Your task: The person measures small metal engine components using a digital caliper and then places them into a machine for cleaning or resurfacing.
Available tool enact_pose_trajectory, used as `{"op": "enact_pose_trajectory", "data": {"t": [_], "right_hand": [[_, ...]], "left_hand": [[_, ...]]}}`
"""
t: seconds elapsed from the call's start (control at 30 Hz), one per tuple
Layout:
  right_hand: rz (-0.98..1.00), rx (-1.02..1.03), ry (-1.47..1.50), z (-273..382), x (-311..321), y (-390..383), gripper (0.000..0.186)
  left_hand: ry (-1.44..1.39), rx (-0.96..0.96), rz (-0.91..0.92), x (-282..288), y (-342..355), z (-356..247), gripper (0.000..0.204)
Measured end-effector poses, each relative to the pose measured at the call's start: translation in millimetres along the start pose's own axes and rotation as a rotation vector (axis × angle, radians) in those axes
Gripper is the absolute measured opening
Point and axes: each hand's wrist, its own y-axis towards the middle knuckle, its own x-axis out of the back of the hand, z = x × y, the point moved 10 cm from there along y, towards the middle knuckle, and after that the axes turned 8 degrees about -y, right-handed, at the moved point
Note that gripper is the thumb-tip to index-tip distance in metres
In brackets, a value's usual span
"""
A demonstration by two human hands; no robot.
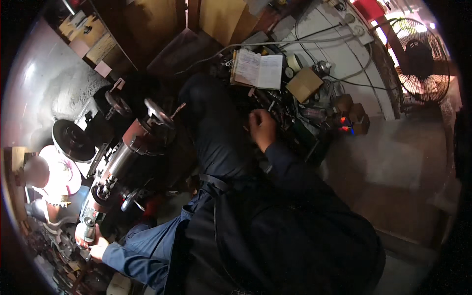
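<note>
At the lower left, my left hand is closed around the rear end of a grey and reddish power tool, its fingers partly hidden. This tool sits at the near end of a lathe-like machine with a bright metal shaft and handwheels. My right hand is over the cluttered bench right of centre, fingers curled; what they hold, if anything, is hidden. Close to it lie dark hand tools in a heap.
An open notebook and a cardboard box lie beyond my right hand. Cables cross the back bench. A fan stands far right. A lit lamp glares at left, above jumbled metal parts.
</note>
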Motion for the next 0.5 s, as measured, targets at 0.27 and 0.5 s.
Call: {"op": "enact_pose_trajectory", "data": {"t": [0.27, 0.5], "right_hand": [[-0.738, -0.890, -0.260, -255.9, 128.8, -20.1, 0.040], [-0.842, -0.864, 0.013, -281.4, 149.4, -20.3, 0.070]], "left_hand": [[0.063, 0.248, 0.011, 104.5, -29.1, -15.7, 0.039], [0.964, -0.027, 0.595, 31.5, -20.5, -67.0, 0.034]]}}
